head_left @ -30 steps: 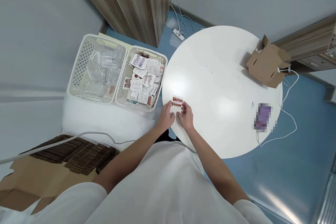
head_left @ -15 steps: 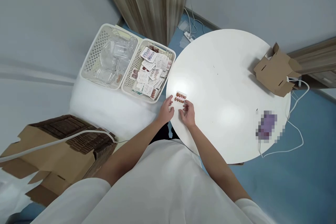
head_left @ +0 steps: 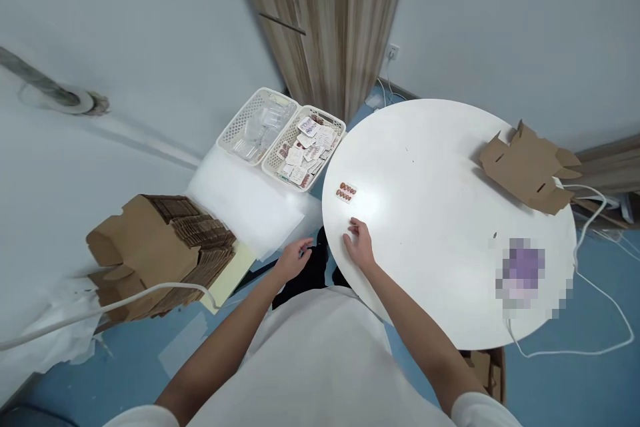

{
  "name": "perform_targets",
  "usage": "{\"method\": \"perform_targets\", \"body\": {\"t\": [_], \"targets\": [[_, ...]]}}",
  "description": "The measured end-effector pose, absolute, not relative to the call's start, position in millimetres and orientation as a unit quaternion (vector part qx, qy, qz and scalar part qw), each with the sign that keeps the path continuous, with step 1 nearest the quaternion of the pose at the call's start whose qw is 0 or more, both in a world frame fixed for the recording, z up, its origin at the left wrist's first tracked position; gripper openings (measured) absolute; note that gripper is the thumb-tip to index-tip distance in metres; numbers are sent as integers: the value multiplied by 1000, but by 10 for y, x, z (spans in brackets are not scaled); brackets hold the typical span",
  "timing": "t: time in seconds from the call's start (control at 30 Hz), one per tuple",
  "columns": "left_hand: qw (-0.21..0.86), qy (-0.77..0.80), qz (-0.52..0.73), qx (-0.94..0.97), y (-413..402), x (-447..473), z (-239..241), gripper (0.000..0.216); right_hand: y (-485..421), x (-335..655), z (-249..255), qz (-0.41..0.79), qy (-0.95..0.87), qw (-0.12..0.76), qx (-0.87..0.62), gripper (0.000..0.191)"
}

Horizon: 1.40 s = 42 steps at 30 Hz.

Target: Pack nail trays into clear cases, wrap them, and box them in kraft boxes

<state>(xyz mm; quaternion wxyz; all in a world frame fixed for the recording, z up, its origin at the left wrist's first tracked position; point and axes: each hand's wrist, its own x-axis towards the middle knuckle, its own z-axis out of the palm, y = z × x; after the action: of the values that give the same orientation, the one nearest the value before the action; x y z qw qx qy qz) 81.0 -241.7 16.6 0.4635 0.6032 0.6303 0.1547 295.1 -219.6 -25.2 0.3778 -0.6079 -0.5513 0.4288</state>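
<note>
The small white card bearing two rows of reddish-brown oval pieces (head_left: 346, 191) is lying flat and untouched near the 9 o'clock edge of the round white table (head_left: 450, 147). At 5 o'clock from the card, near but apart from it, the right hand (head_left: 359, 245) is resting on the tabletop, fingers loosely bent and close together, gripping nothing. At 7 o'clock from the card, the left hand (head_left: 294, 258) is hovering off the table's edge with fingers half curled; whether it is pinching anything cannot be told. At 10 o'clock, off the table, a white perforated plastic basket of printed cards (head_left: 336, 121) is sitting just beside a second white perforated basket of clear plastic pieces (head_left: 234, 131). At 9 o'clock, well apart, a stack of flattened brown cardboard (head_left: 165, 240) is lying. At 3 o'clock, a folded brown cardboard box (head_left: 525, 167) is sitting on the table's far side.
</note>
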Motion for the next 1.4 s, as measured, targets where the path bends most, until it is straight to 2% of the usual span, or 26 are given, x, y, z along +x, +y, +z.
{"method": "perform_targets", "body": {"t": [0.17,0.33,0.5,0.63,0.77,0.87,1.0,1.13,1.27,1.4], "targets": [[457,666,170,565,-2493,606,279,34,-2277,2843,-121,485,-552,335,-589,32],[437,687,202,544,-2226,412,462,37,-1972,2576,108,511,-575,336,-543,23],[428,683,244,539,-1747,121,651,39,-1551,2142,359,521,-583,329,-530,23],[435,689,315,486,-1279,-133,622,37,-1157,1777,470,518,-626,278,-513,27],[468,687,394,392,-719,-384,479,38,-623,1489,453,471,-675,226,-520,43],[517,663,444,308,-289,-583,336,47,-145,1295,405,405,-715,193,-537,52],[550,667,430,261,151,-760,159,66,442,1019,372,328,-787,125,-507,57],[576,657,402,273,413,-812,20,74,846,752,336,233,-839,42,-490,53],[573,663,375,304,573,-817,-158,68,1019,590,231,176,-837,-45,-516,44],[566,666,346,341,647,-815,-354,53,1033,529,79,157,-817,-71,-551,35]]}}
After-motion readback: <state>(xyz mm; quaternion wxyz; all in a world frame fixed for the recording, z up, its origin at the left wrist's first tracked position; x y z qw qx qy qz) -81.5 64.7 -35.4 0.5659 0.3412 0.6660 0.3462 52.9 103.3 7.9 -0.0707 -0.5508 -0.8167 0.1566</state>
